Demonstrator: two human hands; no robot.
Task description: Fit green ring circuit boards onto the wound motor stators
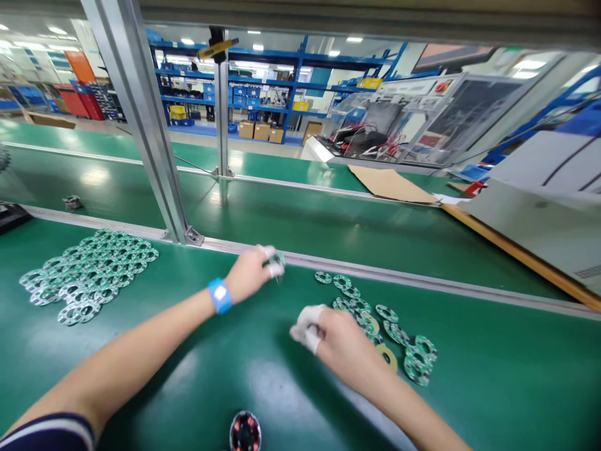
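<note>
My left hand (256, 269), with a blue wristband (220, 295) and white finger covers, pinches a green ring-shaped board (278, 259) near the metal rail. My right hand (331, 332) is closed above the green table, its covered fingertips together; whatever it may hold is hidden. Just beyond and right of it lies a loose group of ring boards (395, 332), with a yellow ring (387, 356) among them. On the left, many ring boards (101, 263) overlap in rows. A round part with copper-red coils (245, 432) sits at the bottom edge.
An aluminium post (141, 119) rises from the rail (300, 257) behind my left hand. Past the rail are a small part (72, 202), a cardboard sheet (393, 183) and a pale machine cabinet (544, 219). A black object (12, 217) is at the left edge.
</note>
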